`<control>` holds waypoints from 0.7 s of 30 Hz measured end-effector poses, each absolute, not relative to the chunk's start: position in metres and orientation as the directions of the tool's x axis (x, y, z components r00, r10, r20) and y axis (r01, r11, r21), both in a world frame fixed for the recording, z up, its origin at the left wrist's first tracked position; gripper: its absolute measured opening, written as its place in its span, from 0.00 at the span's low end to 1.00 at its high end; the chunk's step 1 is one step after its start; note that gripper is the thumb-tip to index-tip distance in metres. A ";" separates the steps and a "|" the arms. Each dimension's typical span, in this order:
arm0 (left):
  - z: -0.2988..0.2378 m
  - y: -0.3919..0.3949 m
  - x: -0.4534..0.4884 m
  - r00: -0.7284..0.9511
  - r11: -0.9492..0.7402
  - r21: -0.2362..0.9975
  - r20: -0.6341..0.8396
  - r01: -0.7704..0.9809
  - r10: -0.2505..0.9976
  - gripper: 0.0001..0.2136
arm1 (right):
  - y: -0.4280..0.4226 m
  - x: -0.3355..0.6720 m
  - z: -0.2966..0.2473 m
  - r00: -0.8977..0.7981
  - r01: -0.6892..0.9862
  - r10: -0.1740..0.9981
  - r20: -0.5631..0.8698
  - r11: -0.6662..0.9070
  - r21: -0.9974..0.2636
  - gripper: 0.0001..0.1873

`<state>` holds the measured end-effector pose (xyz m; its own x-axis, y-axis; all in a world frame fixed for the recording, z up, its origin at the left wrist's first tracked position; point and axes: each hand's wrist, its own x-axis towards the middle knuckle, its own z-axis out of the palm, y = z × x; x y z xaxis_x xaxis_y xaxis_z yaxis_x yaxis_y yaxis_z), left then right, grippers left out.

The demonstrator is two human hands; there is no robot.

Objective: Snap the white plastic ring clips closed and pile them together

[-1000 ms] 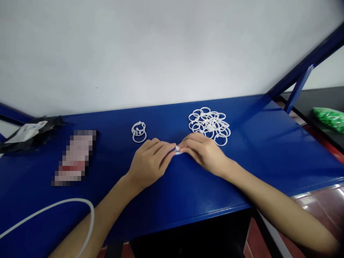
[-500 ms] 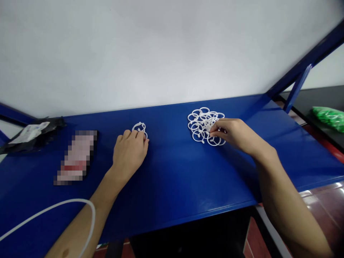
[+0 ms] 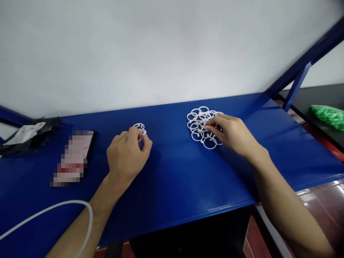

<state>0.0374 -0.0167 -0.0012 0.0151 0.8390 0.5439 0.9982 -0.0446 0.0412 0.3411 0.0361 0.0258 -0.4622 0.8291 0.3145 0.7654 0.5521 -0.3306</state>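
My left hand [image 3: 127,154] rests on the blue table [image 3: 172,172] with its fingertips pinched around a white plastic ring at the small group of white rings [image 3: 139,128] left of centre. My right hand [image 3: 231,134] reaches into the larger pile of white rings [image 3: 200,125] at centre right. Its thumb and fingers are pinched on one ring of the pile, and the hand covers the pile's right side.
A blurred-out flat object [image 3: 73,157] lies at the left, with a black bag with a white label [image 3: 25,135] behind it. A white tube [image 3: 67,206] curves over my left forearm. A blue frame strut [image 3: 295,86] rises at the right, with green items [image 3: 329,116] beyond.
A second ago both hands met at the table's middle on one small ring. The left hand then carried it to the small group, and the right hand went to the large pile.
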 end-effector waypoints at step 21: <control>-0.002 -0.031 0.062 0.200 -0.340 0.760 0.275 0.554 0.940 0.11 | -0.003 0.272 -0.017 -0.532 0.198 0.846 0.046 0.177 -0.964 0.12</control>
